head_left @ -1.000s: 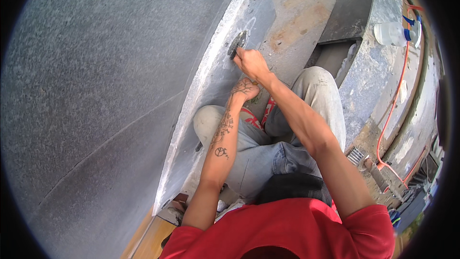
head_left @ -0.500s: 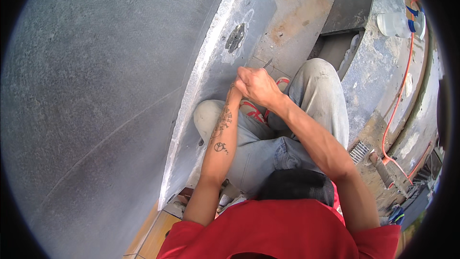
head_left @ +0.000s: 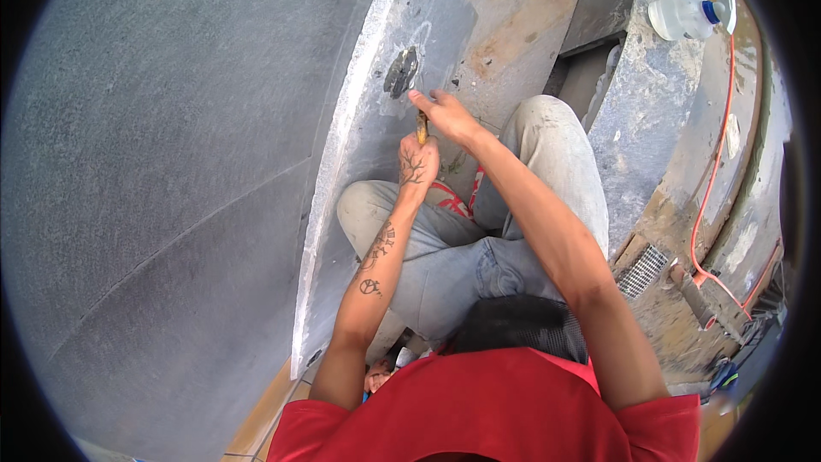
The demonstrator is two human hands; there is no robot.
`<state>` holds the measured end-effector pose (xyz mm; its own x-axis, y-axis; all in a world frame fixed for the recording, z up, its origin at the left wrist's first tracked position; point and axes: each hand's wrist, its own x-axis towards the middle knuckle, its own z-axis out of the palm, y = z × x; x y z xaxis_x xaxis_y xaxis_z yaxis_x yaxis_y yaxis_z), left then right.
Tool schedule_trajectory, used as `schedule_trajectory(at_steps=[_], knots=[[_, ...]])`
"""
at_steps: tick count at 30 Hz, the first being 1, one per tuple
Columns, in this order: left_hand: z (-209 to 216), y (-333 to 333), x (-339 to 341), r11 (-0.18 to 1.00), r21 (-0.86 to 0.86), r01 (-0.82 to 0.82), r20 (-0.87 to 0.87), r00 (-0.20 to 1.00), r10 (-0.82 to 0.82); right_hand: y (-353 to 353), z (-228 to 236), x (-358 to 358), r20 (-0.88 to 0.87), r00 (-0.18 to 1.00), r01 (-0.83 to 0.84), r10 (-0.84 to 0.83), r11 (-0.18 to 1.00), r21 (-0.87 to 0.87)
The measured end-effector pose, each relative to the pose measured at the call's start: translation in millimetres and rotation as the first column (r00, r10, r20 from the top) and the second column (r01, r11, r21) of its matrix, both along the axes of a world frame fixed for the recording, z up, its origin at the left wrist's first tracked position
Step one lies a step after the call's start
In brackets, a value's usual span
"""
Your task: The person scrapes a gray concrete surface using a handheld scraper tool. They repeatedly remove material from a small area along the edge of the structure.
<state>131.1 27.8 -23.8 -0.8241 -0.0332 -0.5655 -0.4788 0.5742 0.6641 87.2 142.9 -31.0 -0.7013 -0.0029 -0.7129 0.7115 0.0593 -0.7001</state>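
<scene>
My left hand [head_left: 418, 158] is closed in a fist around a tool with a yellowish-brown handle [head_left: 422, 127]. The handle sticks up out of the fist, and its far end is hidden behind my right hand [head_left: 446, 115]. That hand lies just beyond the left one, its thumb stretched toward a rough dark patch [head_left: 400, 73]; its other fingers curl mostly out of sight, and what they hold cannot be made out. The patch sits in the grey side face of a large slab [head_left: 355, 90] with a pale, rough edge.
The slab's broad dark surface fills the left. My bent knees [head_left: 556, 133] frame the hands. At the right are a clear spray bottle [head_left: 680, 17] with a blue collar, an orange hose [head_left: 717, 162], a perforated metal plate [head_left: 643, 271] and a roller-like tool [head_left: 694, 298]. A dark recess [head_left: 586, 77] opens beyond the knees.
My hands, which were pressed together, have moved apart. The right has gone up and left toward the dark patch, uncovering the left fist and the tool's handle. The view has shifted slightly.
</scene>
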Motion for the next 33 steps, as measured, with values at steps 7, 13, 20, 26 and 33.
schedule_trajectory(at_steps=[7,13,20,26,33], knots=[[-9,-6,3,0.968,-0.162,0.190,-0.247,0.942,-0.226,-43,-18,9,-0.185,0.953,0.207,-0.240,0.961,-0.181],[4,1,-3,0.935,-0.307,0.178,-0.123,0.966,-0.225,-37,-24,4,-0.121,0.968,0.189,-0.218,0.958,-0.214],[-11,1,-8,0.952,-0.262,0.160,-0.163,0.965,-0.207,-38,-37,-6,-0.225,0.961,0.150,-0.164,0.986,-0.075],[-18,-5,-16,0.966,-0.214,0.148,-0.209,0.959,-0.193,-41,-22,-11,-0.286,0.942,0.186,-0.175,0.982,0.012],[-28,-38,-36,0.917,-0.209,0.339,-0.199,0.904,-0.379,-59,0,-23,-0.273,0.958,0.177,-0.092,0.936,0.303]])
